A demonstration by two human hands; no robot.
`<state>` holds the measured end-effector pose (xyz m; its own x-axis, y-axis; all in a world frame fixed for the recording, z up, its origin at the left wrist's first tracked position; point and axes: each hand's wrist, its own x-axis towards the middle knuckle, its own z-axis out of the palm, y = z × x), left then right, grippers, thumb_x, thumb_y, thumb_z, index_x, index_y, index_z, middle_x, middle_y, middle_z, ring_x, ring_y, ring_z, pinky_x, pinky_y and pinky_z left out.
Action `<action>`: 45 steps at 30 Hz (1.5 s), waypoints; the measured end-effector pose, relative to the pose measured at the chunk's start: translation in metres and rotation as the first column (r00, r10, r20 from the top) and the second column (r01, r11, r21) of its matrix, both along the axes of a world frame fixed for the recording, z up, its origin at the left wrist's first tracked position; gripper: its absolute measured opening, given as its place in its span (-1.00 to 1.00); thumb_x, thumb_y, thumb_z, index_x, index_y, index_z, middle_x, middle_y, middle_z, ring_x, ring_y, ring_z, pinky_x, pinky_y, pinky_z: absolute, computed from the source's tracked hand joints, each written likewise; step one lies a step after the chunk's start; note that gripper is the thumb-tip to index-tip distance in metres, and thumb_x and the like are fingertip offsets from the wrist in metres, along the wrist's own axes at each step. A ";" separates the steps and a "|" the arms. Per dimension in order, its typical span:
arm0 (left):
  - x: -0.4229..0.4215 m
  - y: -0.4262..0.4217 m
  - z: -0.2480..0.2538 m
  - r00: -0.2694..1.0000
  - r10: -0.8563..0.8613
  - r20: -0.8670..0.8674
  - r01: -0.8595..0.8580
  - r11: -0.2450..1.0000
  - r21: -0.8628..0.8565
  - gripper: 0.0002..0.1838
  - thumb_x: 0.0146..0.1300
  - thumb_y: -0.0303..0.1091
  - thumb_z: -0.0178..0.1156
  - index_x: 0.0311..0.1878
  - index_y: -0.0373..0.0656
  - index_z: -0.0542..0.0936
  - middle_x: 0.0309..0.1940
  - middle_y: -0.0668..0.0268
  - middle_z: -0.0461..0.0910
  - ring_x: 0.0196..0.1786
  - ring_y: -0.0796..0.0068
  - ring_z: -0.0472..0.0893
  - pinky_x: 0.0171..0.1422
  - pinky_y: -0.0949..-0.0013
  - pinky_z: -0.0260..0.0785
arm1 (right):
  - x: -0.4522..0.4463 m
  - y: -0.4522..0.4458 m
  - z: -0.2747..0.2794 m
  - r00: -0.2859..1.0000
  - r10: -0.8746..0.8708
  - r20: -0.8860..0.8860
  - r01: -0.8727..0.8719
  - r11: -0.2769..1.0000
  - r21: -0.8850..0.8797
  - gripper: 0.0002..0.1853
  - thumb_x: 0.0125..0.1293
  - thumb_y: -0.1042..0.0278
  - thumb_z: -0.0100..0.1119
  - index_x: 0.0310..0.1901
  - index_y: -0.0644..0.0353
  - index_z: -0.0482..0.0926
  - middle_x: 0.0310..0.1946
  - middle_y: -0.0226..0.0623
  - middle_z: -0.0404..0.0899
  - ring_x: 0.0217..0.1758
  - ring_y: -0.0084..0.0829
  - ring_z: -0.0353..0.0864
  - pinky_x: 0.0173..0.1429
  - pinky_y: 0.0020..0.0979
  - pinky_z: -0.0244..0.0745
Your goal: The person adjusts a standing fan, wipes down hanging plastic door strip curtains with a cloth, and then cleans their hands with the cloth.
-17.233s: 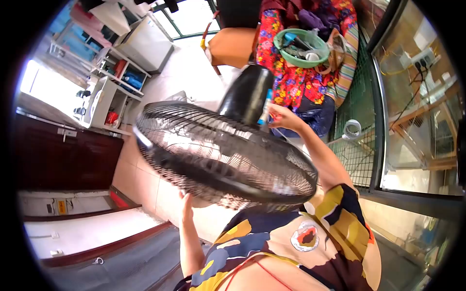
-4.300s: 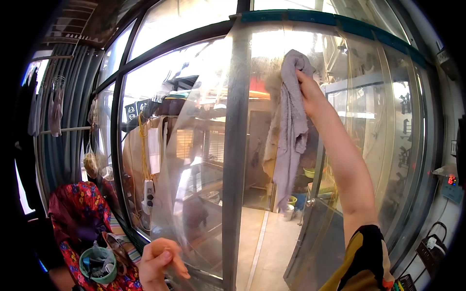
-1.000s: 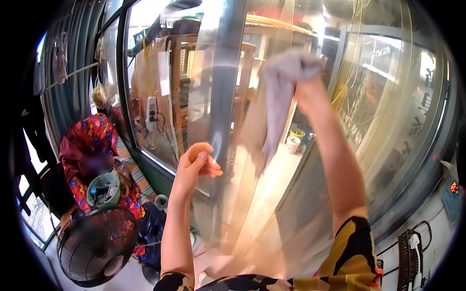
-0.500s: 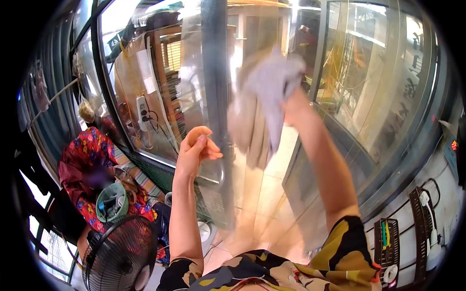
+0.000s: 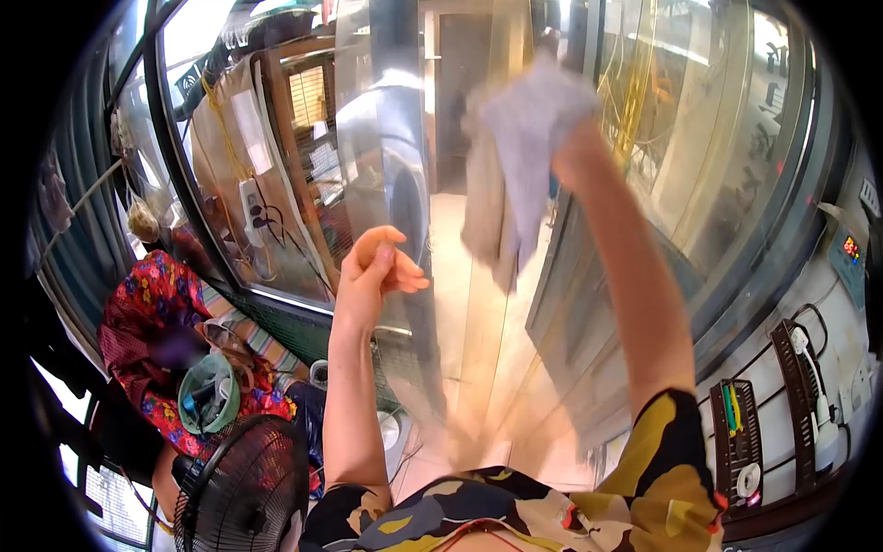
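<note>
My right hand (image 5: 576, 155), blurred by motion, is raised and grips a grey-lavender cloth (image 5: 543, 115). The cloth hangs in a long point below the hand, in front of a clear, shiny door curtain (image 5: 386, 184); a beige, blurred likeness of it shows just to its left. Whether the cloth touches the curtain, I cannot tell. My left hand (image 5: 379, 270) is held up at mid-height near the curtain's left part, its fingers loosely bent and nothing seen in them.
At lower left stands a black fan (image 5: 244, 492), close to a green basket (image 5: 210, 391) of small items and a red floral cloth (image 5: 152, 294). A glass door panel (image 5: 662, 184) is at right. Brown wall racks (image 5: 739, 442) with cords hang at lower right.
My right hand and the cloth have moved up and a little right. My left hand keeps its bent shape, slightly higher. The view has shifted slightly.
</note>
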<state>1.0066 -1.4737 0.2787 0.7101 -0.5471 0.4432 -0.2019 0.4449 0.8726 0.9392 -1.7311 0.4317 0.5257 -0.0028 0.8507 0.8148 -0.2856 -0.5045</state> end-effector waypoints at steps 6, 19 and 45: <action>0.001 0.004 -0.004 0.996 0.074 0.040 -0.073 0.997 -0.026 -0.77 0.46 -0.31 -0.08 0.01 -0.20 0.48 -0.44 0.23 0.65 -0.40 0.35 0.70 -0.34 0.48 0.50 | 0.020 0.003 0.073 0.996 0.090 -0.028 -0.085 0.987 0.134 -0.75 0.37 0.42 0.01 0.04 0.26 0.47 -0.09 -0.18 0.57 -0.02 -0.29 0.57 0.03 -0.30 0.55; 0.007 -0.012 -0.007 0.993 0.114 0.027 -0.113 0.994 -0.006 -0.77 0.47 -0.29 -0.09 0.01 -0.16 0.48 -0.44 0.27 0.65 -0.40 0.39 0.69 -0.31 0.49 0.47 | -0.020 0.016 -0.214 0.868 0.391 -0.307 -0.197 0.837 0.511 -0.77 0.21 0.48 0.24 -0.10 0.15 0.49 -0.20 -0.39 0.58 -0.15 -0.55 0.54 -0.06 -0.43 0.52; 0.012 -0.016 -0.010 0.996 0.084 -0.017 -0.085 0.996 -0.024 -0.78 0.46 -0.28 -0.07 0.01 -0.16 0.47 -0.46 0.24 0.62 -0.42 0.35 0.66 -0.31 0.44 0.43 | 0.006 -0.006 -0.147 0.870 0.473 -0.137 -0.387 0.829 0.405 -0.83 0.27 0.54 0.14 -0.10 0.21 0.50 -0.24 -0.33 0.56 -0.19 -0.47 0.56 -0.14 -0.42 0.54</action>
